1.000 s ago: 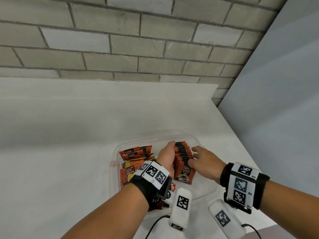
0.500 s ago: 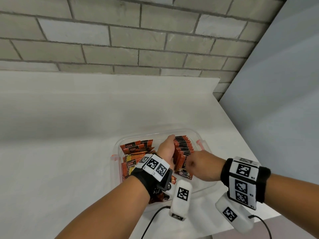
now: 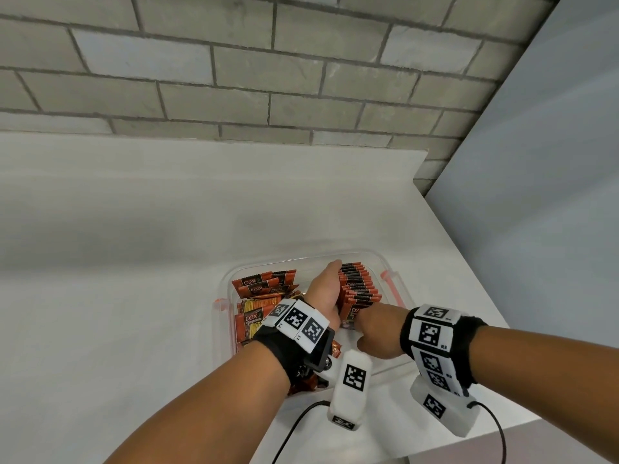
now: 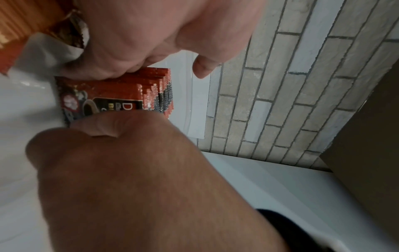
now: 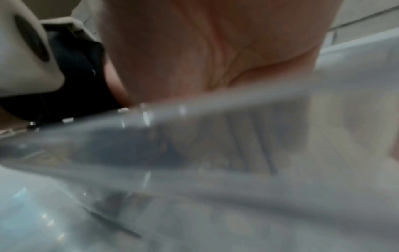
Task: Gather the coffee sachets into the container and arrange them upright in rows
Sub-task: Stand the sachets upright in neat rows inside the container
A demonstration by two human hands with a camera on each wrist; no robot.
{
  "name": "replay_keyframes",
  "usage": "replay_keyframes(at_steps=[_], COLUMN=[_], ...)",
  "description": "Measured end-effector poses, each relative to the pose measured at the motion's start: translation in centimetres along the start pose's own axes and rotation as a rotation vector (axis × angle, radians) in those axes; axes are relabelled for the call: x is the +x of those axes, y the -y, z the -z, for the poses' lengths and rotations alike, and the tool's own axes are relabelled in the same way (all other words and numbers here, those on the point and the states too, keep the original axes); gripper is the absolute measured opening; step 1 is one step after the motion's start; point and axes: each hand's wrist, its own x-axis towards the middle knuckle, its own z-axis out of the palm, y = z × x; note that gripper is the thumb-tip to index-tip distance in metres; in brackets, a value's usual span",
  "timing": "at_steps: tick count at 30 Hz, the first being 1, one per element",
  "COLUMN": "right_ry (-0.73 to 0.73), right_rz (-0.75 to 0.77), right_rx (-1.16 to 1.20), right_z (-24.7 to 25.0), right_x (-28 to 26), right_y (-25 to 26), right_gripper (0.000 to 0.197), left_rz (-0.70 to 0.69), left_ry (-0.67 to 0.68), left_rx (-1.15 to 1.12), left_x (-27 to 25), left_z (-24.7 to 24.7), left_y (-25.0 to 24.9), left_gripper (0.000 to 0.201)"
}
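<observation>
A row of upright orange-and-black coffee sachets (image 3: 360, 286) stands in the right half of the clear container (image 3: 385, 262). My left hand (image 3: 326, 289) lies edge-on along the row's left side, fingers straight and pressed against it. My right hand (image 3: 378, 326) holds the near end of the row with curled fingers that are hidden behind its back. In the left wrist view its thumb (image 4: 103, 126) lies on the face of the front sachet (image 4: 103, 100), under my left palm (image 4: 151, 34). Loose sachets (image 3: 264, 286) lie flat in the container's left half.
The container has pink latches (image 3: 390, 279) and sits near the front right corner of the white counter (image 3: 134, 262). A brick wall (image 3: 268, 78) runs behind and a grey panel (image 3: 536, 195) stands at the right. The right wrist view is blurred, showing only the container rim (image 5: 215, 105).
My right hand has curled its fingers and dropped from the top of the row to its near end. The left hand has stayed against the row's left side.
</observation>
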Motion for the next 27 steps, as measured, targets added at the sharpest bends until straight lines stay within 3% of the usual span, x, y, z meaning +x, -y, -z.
replay_keyframes(at_steps=[4,11,15,21,27], right_ry=[-0.055,-0.124,-0.15,-0.202,-0.243], right_rz=[-0.019,0.085,0.105,0.15,0.23], right_rx=[-0.053,-0.186,-0.084,-0.097,-0.015], right_z=[-0.6,-1.1,-1.1,-2.0,-2.4], right_x=[0.2,0.2,0.6,1.5,1.7], right_y=[0.0,-0.4,-1.2,-1.4,-1.6], right_gripper=[0.032,0.011,0.029,0.014,0.025], left_rz=[-0.005,0.036,0.039,-0.005,-0.009], left_ry=[0.015,0.031,0.026,0.021,0.014], left_rx=[-0.011,0.065,0.067,0.092,0.048], left_x=[0.1,-0.2,0.0,0.4,1.2], left_z=[-0.2,-0.1,-0.2,-0.2,0.0], left_y=[0.2,-0.1,-0.1,0.1,0.3], left_gripper=[0.028,0.027,0.027,0.031,0.031])
